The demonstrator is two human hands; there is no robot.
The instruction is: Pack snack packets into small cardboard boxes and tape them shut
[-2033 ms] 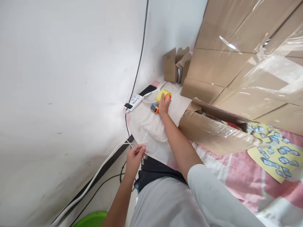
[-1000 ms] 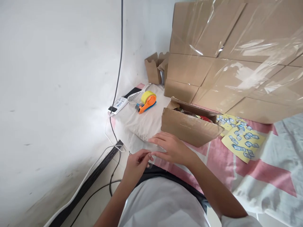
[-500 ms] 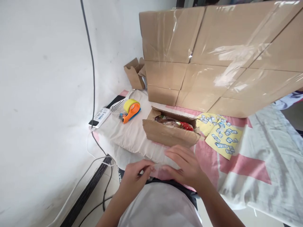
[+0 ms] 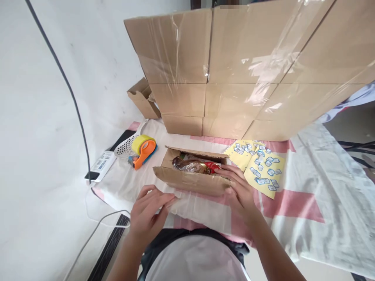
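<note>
A small open cardboard box point(image 4: 191, 177) sits on the cloth-covered surface point(image 4: 293, 203) just in front of the person, its top flaps apart and shiny snack packets point(image 4: 195, 165) showing inside. The right hand point(image 4: 238, 191) rests on the box's near right corner, fingers spread loosely over the rim and front wall, gripping nothing else. The left hand point(image 4: 148, 212) lies just beside the box's near left corner, fingers half curled and pointing toward the front wall; a thin clear strip seems to run from the fingertips to the box, though it is too faint to be sure. To the right of the box lie yellow sticker sheets point(image 4: 258, 166) with small blue labels. To the left, an orange tape dispenser point(image 4: 143, 150) with a yellow roll lies next to a white perforated scoop point(image 4: 125, 146), and farther left a white power strip point(image 4: 101, 164) sits at the wall. Behind the box stands a wall of large taped cartons point(image 4: 243, 70), with a small empty carton point(image 4: 143, 97) at its left end.
</note>
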